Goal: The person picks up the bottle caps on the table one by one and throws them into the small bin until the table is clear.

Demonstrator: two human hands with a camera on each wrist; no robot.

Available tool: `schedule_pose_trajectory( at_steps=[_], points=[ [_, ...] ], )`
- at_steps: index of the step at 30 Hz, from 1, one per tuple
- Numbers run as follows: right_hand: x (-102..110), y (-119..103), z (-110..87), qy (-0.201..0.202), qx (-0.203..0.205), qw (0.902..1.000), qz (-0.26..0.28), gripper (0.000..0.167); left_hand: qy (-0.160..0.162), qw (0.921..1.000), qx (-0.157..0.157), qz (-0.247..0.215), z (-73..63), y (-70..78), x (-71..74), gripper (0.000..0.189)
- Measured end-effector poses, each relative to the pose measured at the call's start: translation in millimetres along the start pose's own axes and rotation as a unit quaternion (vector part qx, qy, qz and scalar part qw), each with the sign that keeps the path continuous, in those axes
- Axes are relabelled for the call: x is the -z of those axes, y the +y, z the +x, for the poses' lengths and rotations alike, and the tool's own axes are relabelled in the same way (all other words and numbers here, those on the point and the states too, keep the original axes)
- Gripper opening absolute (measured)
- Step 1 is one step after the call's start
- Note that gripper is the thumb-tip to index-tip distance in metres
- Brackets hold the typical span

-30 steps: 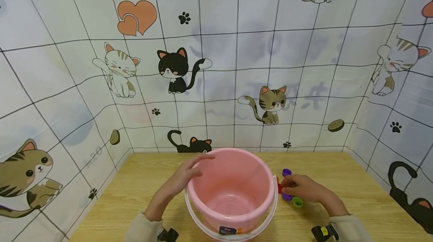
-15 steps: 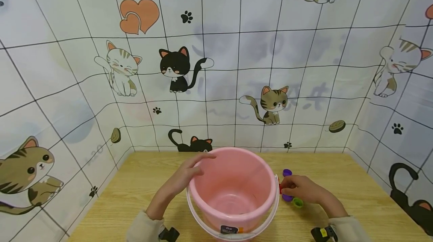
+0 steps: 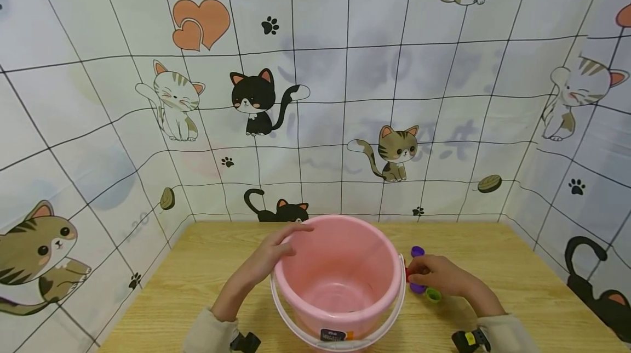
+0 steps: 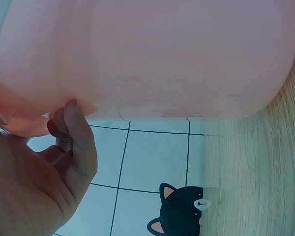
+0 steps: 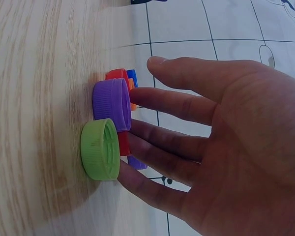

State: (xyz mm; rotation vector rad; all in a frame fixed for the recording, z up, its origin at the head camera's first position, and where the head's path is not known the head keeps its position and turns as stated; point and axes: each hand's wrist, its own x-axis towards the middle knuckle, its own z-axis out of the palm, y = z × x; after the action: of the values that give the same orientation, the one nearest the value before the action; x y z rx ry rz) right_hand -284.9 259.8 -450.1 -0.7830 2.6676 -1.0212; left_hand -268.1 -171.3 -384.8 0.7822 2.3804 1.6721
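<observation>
A pink plastic bucket (image 3: 340,271) stands upright on the table, its mouth facing up. My left hand (image 3: 268,254) grips its left rim, thumb over the inside and a finger along the edge. Several screw caps lie right of the bucket: green (image 5: 96,150), purple (image 5: 105,103), red (image 5: 118,73) and blue (image 5: 132,76) among them. My right hand (image 3: 446,276) is over this group with its fingers reaching down among the caps. In the right wrist view its fingers (image 5: 182,105) are spread and fairly straight, fingertips right at the caps, partly hiding some.
The bucket's white handle (image 3: 365,345) hangs down at its front. Wood-grain table (image 3: 197,254) surrounds everything, bounded behind and at the sides by a white gridded cloth (image 3: 320,95) with cartoon cats. A dark label (image 3: 333,335) sits on the bucket's front.
</observation>
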Motion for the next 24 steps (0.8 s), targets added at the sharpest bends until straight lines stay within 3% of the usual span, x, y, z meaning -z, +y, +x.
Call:
schedule_pose_trajectory(
  at_steps=[12,24],
  points=[
    [0.0,1.5,-0.5,-0.002,-0.002,1.0,0.003,0.018,-0.001,1.0,0.002,0.002,0.0,0.9,-0.1,0.054],
    [1.0,0.1,-0.2,-0.005,0.003,1.0,0.003,0.019,-0.002,0.9999,-0.017,-0.002,-0.4,-1.1,-0.6,0.054]
  ],
)
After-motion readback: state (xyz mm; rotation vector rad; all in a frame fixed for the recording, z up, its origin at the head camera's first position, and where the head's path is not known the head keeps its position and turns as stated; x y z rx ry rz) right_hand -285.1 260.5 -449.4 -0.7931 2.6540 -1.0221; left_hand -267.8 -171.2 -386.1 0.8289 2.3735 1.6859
